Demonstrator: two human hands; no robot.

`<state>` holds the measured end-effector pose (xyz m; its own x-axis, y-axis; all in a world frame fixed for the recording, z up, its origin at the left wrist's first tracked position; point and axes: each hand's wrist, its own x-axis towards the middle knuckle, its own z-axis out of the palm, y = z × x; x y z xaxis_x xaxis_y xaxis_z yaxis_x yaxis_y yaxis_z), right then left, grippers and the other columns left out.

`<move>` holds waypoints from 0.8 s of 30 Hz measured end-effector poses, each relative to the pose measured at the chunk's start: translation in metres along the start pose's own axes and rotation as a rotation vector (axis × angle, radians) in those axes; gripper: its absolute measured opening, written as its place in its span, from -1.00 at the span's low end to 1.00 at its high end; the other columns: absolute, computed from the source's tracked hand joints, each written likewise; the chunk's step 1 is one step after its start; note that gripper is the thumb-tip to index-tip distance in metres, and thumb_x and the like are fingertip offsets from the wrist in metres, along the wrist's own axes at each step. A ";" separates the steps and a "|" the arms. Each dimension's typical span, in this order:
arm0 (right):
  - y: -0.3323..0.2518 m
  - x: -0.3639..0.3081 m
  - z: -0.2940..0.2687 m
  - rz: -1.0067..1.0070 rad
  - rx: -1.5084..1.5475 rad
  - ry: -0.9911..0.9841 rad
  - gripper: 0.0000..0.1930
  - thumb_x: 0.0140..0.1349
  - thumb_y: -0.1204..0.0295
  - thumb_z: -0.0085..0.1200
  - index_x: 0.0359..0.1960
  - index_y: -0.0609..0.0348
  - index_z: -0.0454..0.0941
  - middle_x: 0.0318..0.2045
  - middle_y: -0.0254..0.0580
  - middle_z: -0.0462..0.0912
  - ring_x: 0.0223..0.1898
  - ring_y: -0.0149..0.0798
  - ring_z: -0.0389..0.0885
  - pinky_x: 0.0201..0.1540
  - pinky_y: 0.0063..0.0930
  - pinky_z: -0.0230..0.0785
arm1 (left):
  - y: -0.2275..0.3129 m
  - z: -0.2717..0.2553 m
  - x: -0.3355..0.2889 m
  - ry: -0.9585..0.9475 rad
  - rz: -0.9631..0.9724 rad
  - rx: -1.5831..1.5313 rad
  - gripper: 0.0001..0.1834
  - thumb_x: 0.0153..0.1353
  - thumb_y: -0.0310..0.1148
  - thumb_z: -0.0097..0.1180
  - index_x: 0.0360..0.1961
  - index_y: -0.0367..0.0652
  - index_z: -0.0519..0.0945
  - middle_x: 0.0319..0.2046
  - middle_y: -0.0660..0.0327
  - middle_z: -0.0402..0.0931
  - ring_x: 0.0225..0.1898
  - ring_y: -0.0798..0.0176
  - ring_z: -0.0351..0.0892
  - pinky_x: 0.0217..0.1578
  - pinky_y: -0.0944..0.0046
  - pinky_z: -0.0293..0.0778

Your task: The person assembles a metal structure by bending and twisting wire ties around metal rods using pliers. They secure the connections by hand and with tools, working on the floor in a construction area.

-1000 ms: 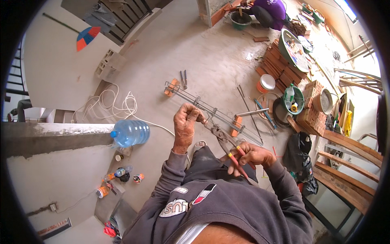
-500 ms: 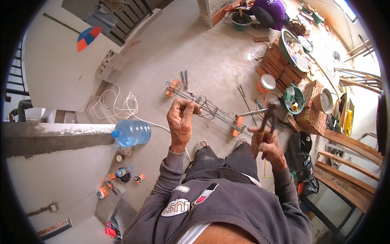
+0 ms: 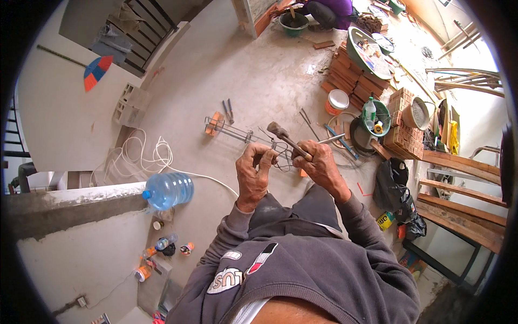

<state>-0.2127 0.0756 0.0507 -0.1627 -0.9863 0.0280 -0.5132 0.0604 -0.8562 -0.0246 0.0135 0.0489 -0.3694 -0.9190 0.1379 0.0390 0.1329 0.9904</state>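
My left hand [image 3: 254, 175] is closed in a pinch on thin dark wire [image 3: 273, 144], whose loose ends show about its fingertips. My right hand [image 3: 322, 168] grips a pair of rusty pincers [image 3: 291, 143] by the handles. The jaws point up and left, just beyond my left fingertips. Below both hands lies a narrow steel rebar cage [image 3: 232, 131] with wire stirrups, running from upper left to lower right. A brick [image 3: 214, 124] props its far end. Another orange brick [image 3: 303, 173] is mostly hidden under my right hand.
Long-handled cutters [image 3: 228, 110] lie beyond the cage. A blue water jug [image 3: 170, 191] rests at left near a white hose [image 3: 162, 156]. To the right are a paint bucket [image 3: 337, 101], stacked tiles [image 3: 350, 73], a green tub [image 3: 382, 119] and planks [image 3: 458, 187]. A person [image 3: 329, 13] crouches far off.
My right hand has brought the pincers left, beside my left hand, and their jaws now tilt up and left. My left hand moved slightly right and down. The view shifted.
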 end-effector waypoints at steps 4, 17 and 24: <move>0.003 -0.005 0.003 0.110 0.341 -0.031 -0.88 0.05 0.48 0.19 -0.46 0.25 0.52 -0.61 -0.22 0.50 -0.58 -0.36 0.41 -0.46 -0.40 0.29 | -0.004 -0.007 -0.005 0.039 -0.163 -0.111 -0.84 0.41 -0.37 0.14 -0.29 -0.24 0.51 -0.42 0.19 0.61 -0.40 0.40 0.60 -0.31 0.38 0.56; 0.018 -0.031 0.023 -0.002 1.034 -0.022 -0.73 0.13 0.31 0.28 -0.45 0.14 0.42 -0.51 -0.28 0.52 -0.49 -0.42 0.50 -0.56 -0.56 0.38 | -0.020 -0.031 0.001 0.105 -0.502 -0.834 -0.82 0.44 -0.29 0.08 -0.29 -0.15 0.52 -0.40 0.21 0.55 -0.33 0.24 0.60 -0.17 0.12 0.59; 0.035 -0.030 0.030 0.342 1.169 0.102 -0.88 0.16 0.48 0.08 -0.44 0.14 0.38 -0.61 -0.31 0.42 -0.59 -0.37 0.45 -0.57 -0.49 0.38 | -0.008 -0.036 -0.001 0.034 -0.461 -0.812 -0.76 0.45 -0.20 0.07 -0.34 -0.09 0.50 -0.47 0.31 0.43 -0.39 0.32 0.49 -0.16 0.13 0.55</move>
<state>-0.2002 0.1027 0.0047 -0.2330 -0.9269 -0.2942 0.6274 0.0879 -0.7738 0.0091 0.0001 0.0416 -0.4829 -0.8285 -0.2836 0.5368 -0.5360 0.6516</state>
